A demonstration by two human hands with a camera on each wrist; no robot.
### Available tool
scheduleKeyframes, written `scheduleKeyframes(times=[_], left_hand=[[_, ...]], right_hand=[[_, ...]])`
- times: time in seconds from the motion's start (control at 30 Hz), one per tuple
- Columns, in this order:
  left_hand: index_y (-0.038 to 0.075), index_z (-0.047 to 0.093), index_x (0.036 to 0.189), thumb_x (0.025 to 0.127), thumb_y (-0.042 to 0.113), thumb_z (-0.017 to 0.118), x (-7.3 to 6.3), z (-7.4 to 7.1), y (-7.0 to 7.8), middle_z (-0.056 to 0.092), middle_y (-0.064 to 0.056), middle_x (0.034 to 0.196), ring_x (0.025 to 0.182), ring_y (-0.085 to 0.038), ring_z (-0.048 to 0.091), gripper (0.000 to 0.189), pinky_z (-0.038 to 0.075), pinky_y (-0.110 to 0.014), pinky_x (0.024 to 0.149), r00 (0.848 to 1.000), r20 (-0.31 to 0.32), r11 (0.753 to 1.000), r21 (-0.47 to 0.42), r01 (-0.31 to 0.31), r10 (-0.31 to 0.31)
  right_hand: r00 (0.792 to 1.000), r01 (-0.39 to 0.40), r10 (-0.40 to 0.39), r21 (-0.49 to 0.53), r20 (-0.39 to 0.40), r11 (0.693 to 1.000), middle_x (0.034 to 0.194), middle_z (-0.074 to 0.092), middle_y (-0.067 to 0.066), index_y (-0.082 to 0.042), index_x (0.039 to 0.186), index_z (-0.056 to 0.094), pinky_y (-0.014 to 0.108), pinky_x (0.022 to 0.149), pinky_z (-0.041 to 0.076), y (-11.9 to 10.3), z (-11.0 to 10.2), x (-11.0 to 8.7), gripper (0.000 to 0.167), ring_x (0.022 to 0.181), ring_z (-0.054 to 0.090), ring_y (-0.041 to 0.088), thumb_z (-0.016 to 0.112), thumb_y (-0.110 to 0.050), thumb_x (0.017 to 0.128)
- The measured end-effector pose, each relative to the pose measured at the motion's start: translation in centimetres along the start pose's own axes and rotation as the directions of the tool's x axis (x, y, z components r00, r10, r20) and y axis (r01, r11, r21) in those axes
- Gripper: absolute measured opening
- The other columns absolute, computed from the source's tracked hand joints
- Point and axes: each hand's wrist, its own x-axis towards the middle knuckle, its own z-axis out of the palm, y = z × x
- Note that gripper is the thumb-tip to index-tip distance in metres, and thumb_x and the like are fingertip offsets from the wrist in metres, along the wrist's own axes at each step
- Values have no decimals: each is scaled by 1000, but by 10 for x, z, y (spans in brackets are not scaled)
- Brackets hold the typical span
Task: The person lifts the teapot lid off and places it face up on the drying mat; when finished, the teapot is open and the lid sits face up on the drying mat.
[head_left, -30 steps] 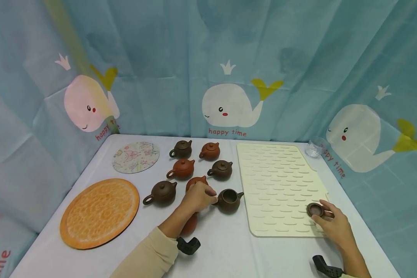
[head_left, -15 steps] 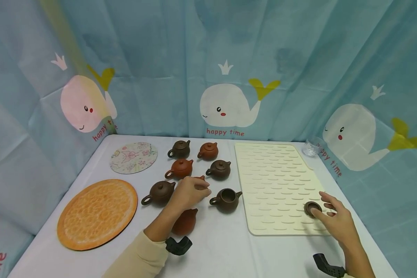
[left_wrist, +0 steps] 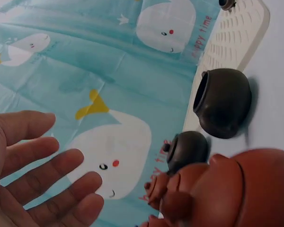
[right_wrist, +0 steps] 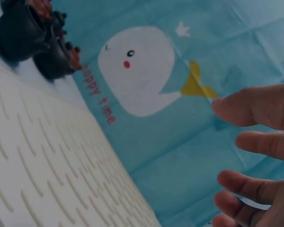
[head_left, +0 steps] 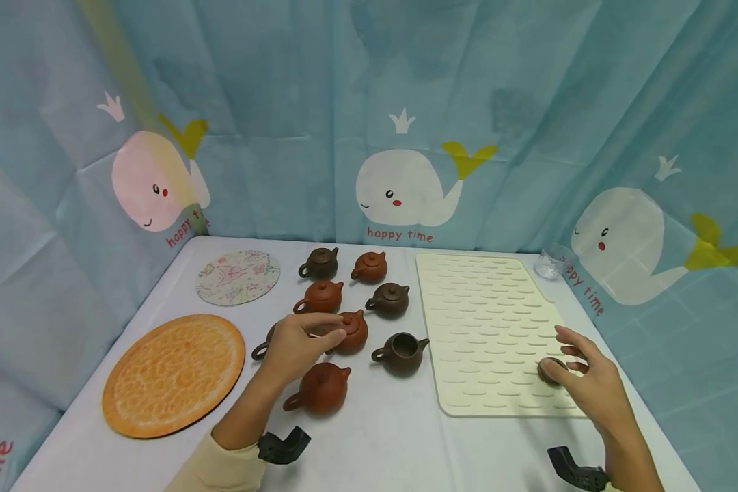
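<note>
My left hand [head_left: 298,345] hovers over the teapots with its fingers extended and nothing held. In the left wrist view its fingers are spread. It partly hides a dark brown teapot [head_left: 262,350]; a reddish teapot [head_left: 355,333] sits just beyond its fingertips. To its right stands a lidless dark brown teapot [head_left: 404,354], mouth upward. My right hand [head_left: 593,379] is relaxed and holds nothing, above the right side of the cream ridged mat [head_left: 480,328]. A small dark lid [head_left: 547,380] lies on the mat, partly hidden by the right thumb.
Several lidded teapots stand around, including a reddish one [head_left: 324,391] in front and a dark one [head_left: 389,301] behind. An orange round mat [head_left: 175,376] and a floral round mat [head_left: 238,278] lie left. A clear cup [head_left: 550,263] stands at the back right.
My left hand has moved left and toward me, away from the lidless teapot. The lid has gone from my right fingers onto the mat, and that hand has loosened.
</note>
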Motion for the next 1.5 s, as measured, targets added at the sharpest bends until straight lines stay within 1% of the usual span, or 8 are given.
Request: scheduleKeyframes(times=[0.3,0.5,0.67,0.8,1.0,1.2,1.37,1.5], left_hand=[[7,73,110,84,14,77,-21,-13,-28,70,-5,104,93,-19,66,26,52,-29,79,999,-42,989,-142,-28,22],[-1,70,112,84,0,73,-32,-16,-45,70,-12,105,95,-23,66,29,51,-27,80,997,-53,986,-153,-70,62],[5,71,112,84,9,76,-39,-21,-60,70,-7,104,93,-17,66,29,51,-27,79,998,-41,985,-165,-51,45],[3,70,115,83,13,77,-43,-24,-75,71,-7,104,93,-19,65,34,52,-28,76,999,-30,988,-151,-40,36],[0,68,116,83,11,77,-44,-28,-93,71,-8,101,96,-23,65,36,51,-30,77,1000,23,992,-128,-7,10],[-4,69,112,81,7,78,-43,-30,-105,70,-8,94,83,-19,66,34,52,-29,73,997,74,990,-139,13,-2],[-6,69,109,81,7,78,-42,-31,-114,69,-10,90,78,-21,66,33,53,-29,69,993,121,986,-166,12,9],[-9,68,105,82,5,76,-42,-32,-119,68,-14,87,77,-20,66,28,53,-29,69,983,172,978,-208,-23,59]], right_hand=[[996,88,-89,46,19,995,132,48,16,-4,143,43,15,79,39,-19,8,3,64,107,43,17,73,-11,87],[990,131,-134,72,35,989,132,49,14,-6,143,44,17,79,38,-29,16,5,65,107,43,18,74,-8,86],[983,169,-175,100,56,981,131,50,12,-10,143,45,20,81,37,-36,23,6,67,107,44,20,75,-5,84],[972,204,-220,166,82,965,130,51,8,-10,142,46,22,82,38,-42,30,10,68,108,46,22,75,0,82],[949,234,-284,294,138,927,127,53,9,-7,141,47,26,83,40,-54,43,15,64,108,47,25,73,2,84],[901,284,-386,403,199,870,126,53,13,-1,140,46,31,83,41,-67,61,24,62,107,47,30,71,6,83],[880,265,-396,421,261,867,124,55,10,-5,138,49,36,83,43,-79,78,31,60,107,50,31,72,4,83],[857,247,-411,451,310,858,121,56,14,0,136,49,45,81,43,-95,88,35,58,105,50,40,70,7,82]])
